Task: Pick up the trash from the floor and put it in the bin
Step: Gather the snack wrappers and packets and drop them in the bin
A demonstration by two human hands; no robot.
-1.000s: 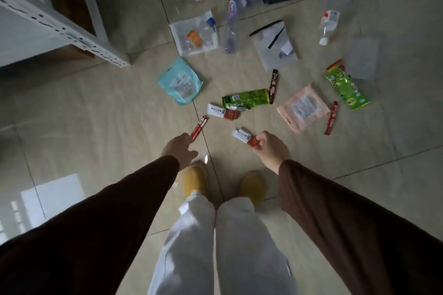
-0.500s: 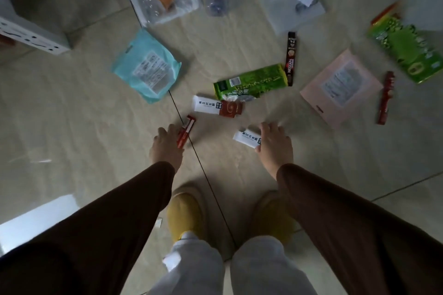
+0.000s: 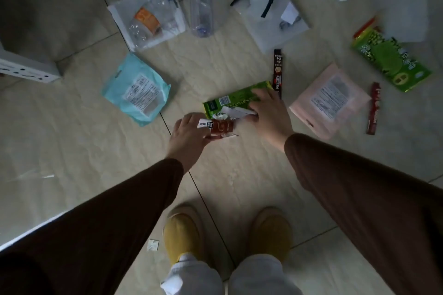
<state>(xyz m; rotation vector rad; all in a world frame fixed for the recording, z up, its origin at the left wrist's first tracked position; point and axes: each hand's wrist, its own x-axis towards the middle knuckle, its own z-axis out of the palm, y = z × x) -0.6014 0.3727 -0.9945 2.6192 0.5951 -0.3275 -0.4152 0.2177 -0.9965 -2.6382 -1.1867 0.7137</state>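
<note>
White shelf corner [image 3: 28, 69]: at the far left edge, standing on the pale tiled floor [image 3: 72, 146].
Light blue plastic pouch with a white label [image 3: 136, 90]: flat on the floor, left of the hands.
Clear bag holding a crushed bottle with an orange label and blue cap [image 3: 148, 17]: beyond the pouch; a clear empty plastic bottle [image 3: 201, 5] lies just beside it.
Left hand [image 3: 189, 136]: low at the floor, fingers curled round a white and red stick sachet [image 3: 215, 126]; a second thin red wrapper shows under it, and how firmly either is gripped I cannot tell.
Green snack wrapper with a torn white end [image 3: 230, 102]: on the floor between the hands, just beyond the sachet.
Right hand [image 3: 269, 112]: fingers spread and pressed on the wrapper's right end, not closed around it; whether anything is in the palm is hidden.
Black coffee stick [image 3: 278, 69]: just beyond the right fingertips.
Pink flat pouch [image 3: 330, 100]: right of the right hand.
Dark red stick sachet [image 3: 374, 108]: beside the pouch.
Large green snack bag [image 3: 390, 60]: far right.
Bin: out of view.
</note>
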